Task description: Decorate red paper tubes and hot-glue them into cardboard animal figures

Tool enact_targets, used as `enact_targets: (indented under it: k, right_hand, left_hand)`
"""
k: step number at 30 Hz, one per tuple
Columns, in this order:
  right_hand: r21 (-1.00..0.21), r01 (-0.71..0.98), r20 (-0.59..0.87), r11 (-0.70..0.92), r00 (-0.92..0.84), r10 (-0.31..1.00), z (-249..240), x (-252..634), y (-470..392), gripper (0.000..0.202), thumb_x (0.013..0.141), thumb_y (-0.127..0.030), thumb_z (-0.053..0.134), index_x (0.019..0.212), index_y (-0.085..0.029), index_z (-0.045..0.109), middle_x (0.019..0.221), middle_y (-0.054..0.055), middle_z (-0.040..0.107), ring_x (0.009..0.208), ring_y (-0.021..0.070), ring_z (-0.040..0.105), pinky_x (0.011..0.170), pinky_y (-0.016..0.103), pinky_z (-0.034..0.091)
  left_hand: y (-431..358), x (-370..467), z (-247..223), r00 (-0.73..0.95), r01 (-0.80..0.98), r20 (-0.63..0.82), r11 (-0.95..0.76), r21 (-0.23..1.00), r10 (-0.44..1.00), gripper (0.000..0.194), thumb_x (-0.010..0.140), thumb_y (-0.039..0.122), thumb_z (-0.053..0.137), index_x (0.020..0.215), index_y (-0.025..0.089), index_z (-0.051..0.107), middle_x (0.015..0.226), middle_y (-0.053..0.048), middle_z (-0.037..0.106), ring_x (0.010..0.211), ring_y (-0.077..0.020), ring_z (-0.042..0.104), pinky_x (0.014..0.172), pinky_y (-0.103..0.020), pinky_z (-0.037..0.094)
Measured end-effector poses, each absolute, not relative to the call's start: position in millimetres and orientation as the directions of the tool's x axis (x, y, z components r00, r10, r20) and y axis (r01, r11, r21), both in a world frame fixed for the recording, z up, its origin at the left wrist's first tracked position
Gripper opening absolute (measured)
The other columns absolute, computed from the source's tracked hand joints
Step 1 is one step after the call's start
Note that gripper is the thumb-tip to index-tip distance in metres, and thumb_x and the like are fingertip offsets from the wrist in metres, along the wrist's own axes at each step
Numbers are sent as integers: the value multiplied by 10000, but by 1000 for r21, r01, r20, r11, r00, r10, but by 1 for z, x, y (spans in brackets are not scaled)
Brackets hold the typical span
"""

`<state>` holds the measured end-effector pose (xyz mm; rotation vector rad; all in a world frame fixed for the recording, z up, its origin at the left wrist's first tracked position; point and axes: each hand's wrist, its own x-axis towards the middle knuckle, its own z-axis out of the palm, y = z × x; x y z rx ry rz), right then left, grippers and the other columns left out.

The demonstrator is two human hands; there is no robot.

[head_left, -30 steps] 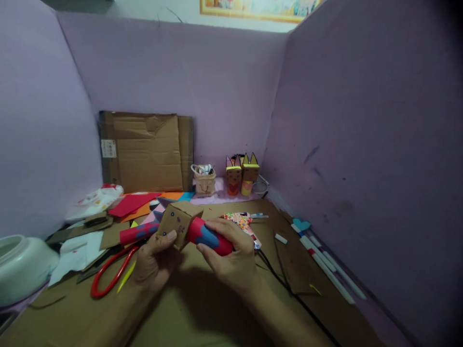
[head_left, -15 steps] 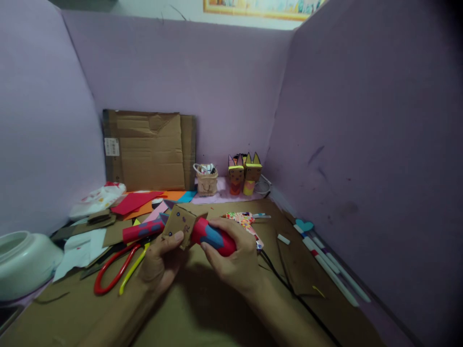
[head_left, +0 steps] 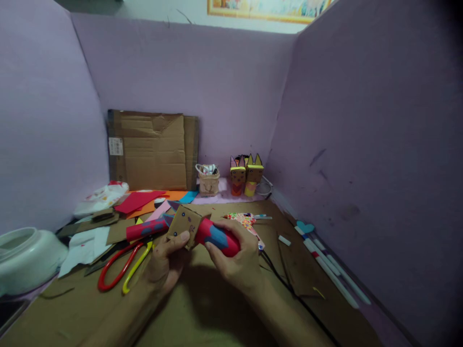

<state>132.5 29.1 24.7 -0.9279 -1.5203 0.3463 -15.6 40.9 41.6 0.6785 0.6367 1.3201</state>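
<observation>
Together, hands [head_left: 238, 258] gripping cardboard figure [head_left: 185, 225], red tube [head_left: 222, 238]

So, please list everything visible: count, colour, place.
cardboard head: one, brown, centre
tubes: two, red and blue, near centre
handles: one red, one yellow, left
eared figures: two, brown and yellow, back
basket: one, beige, back
cardboard sheets: two, brown, back
papers: several, mixed colours, left
bag: one, white, left
pot: one, white, left
glue gun: one, patterned, centre
cable: one, black, right
sticks: several, white, right
heart: one, blue, right
picture: one, yellow frame, top
walls: three, lilac, around
left hand: one, bare, centre
right hand: one, bare, centre
</observation>
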Motion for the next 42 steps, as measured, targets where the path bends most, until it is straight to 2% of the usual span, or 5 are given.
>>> enact_targets:
  k: [7,10,16,24,42]
  right_hand:
    - [-913,-306,213,268,201,956,25,134,44,588,697,-567,650,1164,-238,510,1194,120,593,919,255,650,767,418,552]
    - [-776,-619,-114,-121,-51,992,31,133,45,477,803,-612,488,1013,-189,556,913,89,680,633,194,668,599,374,573]
    - [-556,-700,-357,-448,-286,889,27,123,44,481,907,-514,359,810,-125,625,574,43,659,464,161,629,489,297,554]
    - [-409,-749,-454,-522,-329,828,-1,108,55,188,836,-169,432,833,-130,615,613,23,670,547,130,650,594,262,579]
    - [-315,-861,-463,-399,-228,857,-8,104,59,154,757,-125,443,815,-178,576,649,21,679,717,194,684,662,331,578]
  left_hand:
    - [48,-34,49,58,-419,57,-27,908,997,295,615,249,751,884,143,693,748,-53,733,731,-246,681,672,-320,543]
    - [45,-42,55,25,-123,131,-127,984,991,309,563,260,803,835,165,690,714,-41,724,670,-240,671,565,-279,512]
    - [35,-34,58,-43,149,249,-240,959,968,383,492,290,836,828,188,681,711,-42,728,647,-256,670,536,-283,505]
    - [35,-28,59,53,384,264,-263,885,963,424,558,387,778,895,169,643,843,-69,721,776,-270,665,687,-349,530]
    - [54,-23,66,185,515,258,-317,796,948,516,557,440,751,965,156,614,963,-102,679,885,-300,637,761,-418,511]
